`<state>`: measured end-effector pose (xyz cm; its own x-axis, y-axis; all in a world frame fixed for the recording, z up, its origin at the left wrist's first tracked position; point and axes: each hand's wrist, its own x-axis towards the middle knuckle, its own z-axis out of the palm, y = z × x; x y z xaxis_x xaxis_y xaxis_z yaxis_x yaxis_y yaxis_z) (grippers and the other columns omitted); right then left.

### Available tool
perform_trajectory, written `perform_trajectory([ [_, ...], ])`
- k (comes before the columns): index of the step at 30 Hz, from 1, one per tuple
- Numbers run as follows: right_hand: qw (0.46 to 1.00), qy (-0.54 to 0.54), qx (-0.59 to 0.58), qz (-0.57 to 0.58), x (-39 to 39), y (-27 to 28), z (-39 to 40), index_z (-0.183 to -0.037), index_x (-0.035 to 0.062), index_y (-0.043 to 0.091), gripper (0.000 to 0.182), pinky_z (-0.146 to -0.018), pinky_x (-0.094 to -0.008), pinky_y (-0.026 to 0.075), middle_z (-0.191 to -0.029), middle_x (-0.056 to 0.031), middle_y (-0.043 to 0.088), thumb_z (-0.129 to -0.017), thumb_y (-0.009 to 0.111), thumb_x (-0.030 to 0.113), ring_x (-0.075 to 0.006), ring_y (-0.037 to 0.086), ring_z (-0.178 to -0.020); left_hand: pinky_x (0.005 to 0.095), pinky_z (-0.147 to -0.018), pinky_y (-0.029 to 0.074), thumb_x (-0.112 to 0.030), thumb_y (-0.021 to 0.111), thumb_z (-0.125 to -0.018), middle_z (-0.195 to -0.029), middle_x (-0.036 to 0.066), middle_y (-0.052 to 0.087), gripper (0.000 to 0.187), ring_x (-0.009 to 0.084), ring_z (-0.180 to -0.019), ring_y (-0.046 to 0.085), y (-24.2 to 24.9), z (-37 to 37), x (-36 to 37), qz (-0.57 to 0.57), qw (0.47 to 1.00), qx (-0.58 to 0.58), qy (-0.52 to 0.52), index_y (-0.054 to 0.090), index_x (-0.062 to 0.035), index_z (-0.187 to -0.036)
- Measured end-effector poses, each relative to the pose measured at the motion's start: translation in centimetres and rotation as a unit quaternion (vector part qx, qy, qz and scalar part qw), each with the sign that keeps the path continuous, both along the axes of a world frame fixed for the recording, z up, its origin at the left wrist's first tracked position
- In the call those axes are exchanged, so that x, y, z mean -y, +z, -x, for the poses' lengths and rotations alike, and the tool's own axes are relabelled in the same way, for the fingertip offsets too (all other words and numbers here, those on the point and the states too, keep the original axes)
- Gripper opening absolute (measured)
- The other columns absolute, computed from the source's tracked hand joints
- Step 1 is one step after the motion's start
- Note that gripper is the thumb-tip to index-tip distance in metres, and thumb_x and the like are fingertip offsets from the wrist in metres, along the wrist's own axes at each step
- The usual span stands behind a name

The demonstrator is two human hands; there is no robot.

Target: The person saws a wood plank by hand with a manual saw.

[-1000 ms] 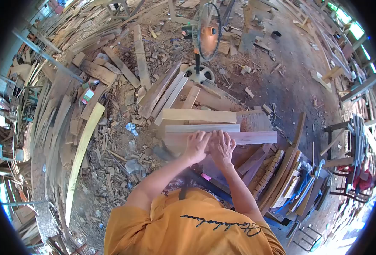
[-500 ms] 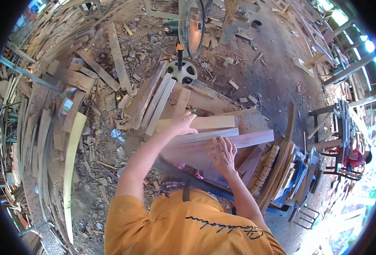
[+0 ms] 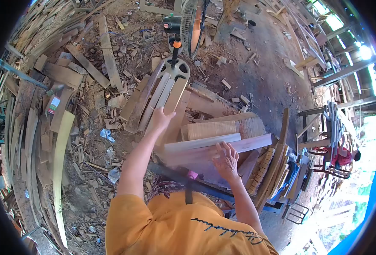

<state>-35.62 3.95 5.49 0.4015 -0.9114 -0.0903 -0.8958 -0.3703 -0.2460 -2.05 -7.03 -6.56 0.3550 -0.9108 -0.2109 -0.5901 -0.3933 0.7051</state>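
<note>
My left hand [image 3: 159, 120] is closed around the near end of a brown wooden board [image 3: 178, 93], thumb on its right side. That board lies alongside two narrow pale strips [image 3: 155, 98] pointing toward the fan. My right hand [image 3: 227, 162] has its fingers spread, fingertips touching a pale wooden strip [image 3: 202, 141] and a longer reddish board [image 3: 253, 143] beneath them. Just beyond these lies a short light-brown board [image 3: 211, 129]. A wide wooden surface [image 3: 175, 157] carries the boards; its near part is partly hidden and blurred.
A standing fan [image 3: 192, 29] is directly ahead, its round base [image 3: 176, 70] close to the strips. Stacked timber [image 3: 273, 174] stands at my right. A long yellowish slat [image 3: 60, 170] and more planks lie at left. Wood scraps litter the ground. A seated person [image 3: 343, 157] is far right.
My left hand has moved left and forward with the brown board, which now lies beside the two narrow strips. My right hand has stayed near the pale strip. The view has shifted slightly.
</note>
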Motion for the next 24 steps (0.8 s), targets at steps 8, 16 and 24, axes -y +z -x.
perform_trajectory([
  [8,1.000,-0.022,0.008,-0.016,-0.2,0.5,-0.5,-0.144,0.0166,0.042,0.068,-0.109,-0.0540,0.025,-0.147,-0.0140,0.037,-0.084,0.069,0.032,-0.0357,0.031,-0.138,0.0512,-0.103,0.042,-0.038,0.075,-0.079,-0.143,0.029,0.040,0.088,0.0446,-0.130,0.042,-0.7,3.3,-1.8,-0.129,0.991,0.034,0.023,0.032,0.0034,-0.143],
  [16,0.998,-0.047,0.012,-0.026,-0.4,0.4,-0.8,-0.144,0.0194,0.043,0.067,-0.110,-0.0522,0.025,-0.149,-0.0125,0.035,-0.084,0.069,0.031,-0.0338,0.030,-0.139,0.0583,-0.100,0.042,-0.046,0.080,-0.071,-0.145,0.027,0.036,0.111,0.0462,-0.129,0.040,-1.6,3.9,-1.8,-0.101,0.986,0.131,-0.007,0.015,-0.0056,-0.152],
  [24,0.997,-0.062,0.016,-0.037,-0.6,0.9,-1.2,-0.145,0.0196,0.042,0.068,-0.111,-0.0516,0.024,-0.151,-0.0120,0.033,-0.083,0.070,0.029,-0.0332,0.028,-0.141,0.0491,-0.101,0.043,-0.037,0.081,-0.070,-0.136,0.027,0.043,0.105,0.0453,-0.123,0.046,-3.5,3.2,-0.8,-0.025,0.995,0.042,-0.083,0.018,-0.0058,-0.149],
])
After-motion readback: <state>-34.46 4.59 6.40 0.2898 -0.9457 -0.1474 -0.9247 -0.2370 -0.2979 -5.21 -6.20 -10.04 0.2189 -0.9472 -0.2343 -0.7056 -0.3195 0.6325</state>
